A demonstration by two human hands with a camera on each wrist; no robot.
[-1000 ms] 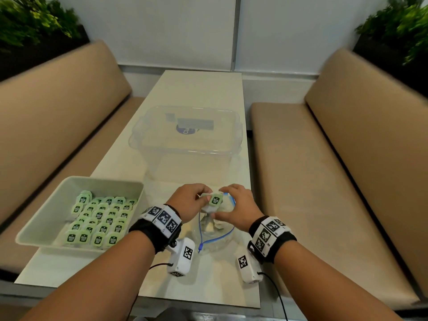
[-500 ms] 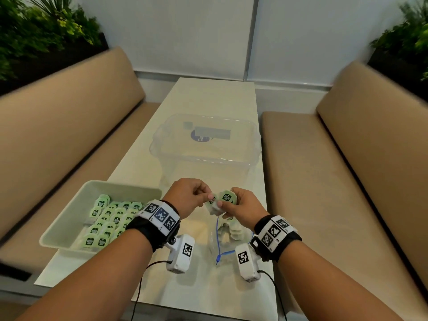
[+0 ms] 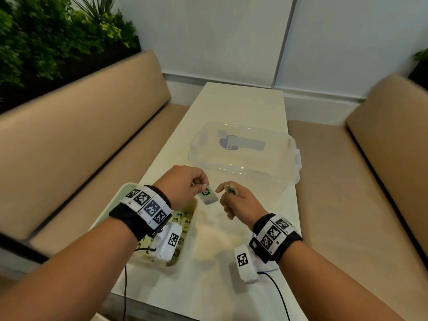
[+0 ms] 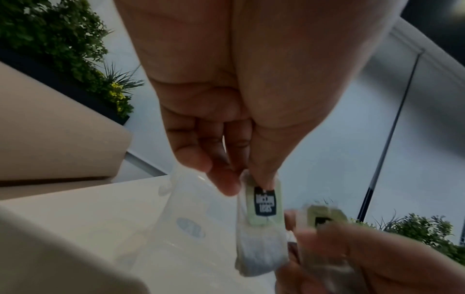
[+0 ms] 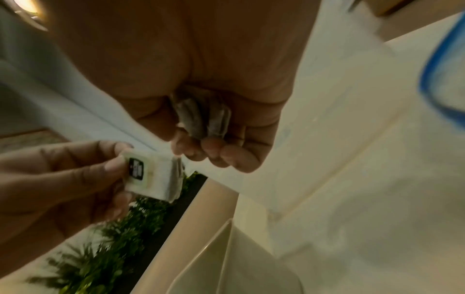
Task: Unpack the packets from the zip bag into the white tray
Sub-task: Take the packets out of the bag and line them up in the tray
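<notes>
My left hand pinches one small white packet with a green and black label by its top, just right of the white tray. The same packet hangs from thumb and fingers in the left wrist view. My right hand stays close beside it, curled round more packets; these packets lie bunched in its palm. The tray holds several packets and is mostly hidden under my left forearm. Of the zip bag, only a blue edge shows beneath my right wrist.
A clear plastic box stands on the table just beyond my hands. The pale table is narrow, with tan benches on both sides. Cables hang from both wrist cameras over the near edge.
My hands have come apart. The left hand has drawn one packet away from the right and moved left toward the tray; both hands have lifted off the zip bag.
</notes>
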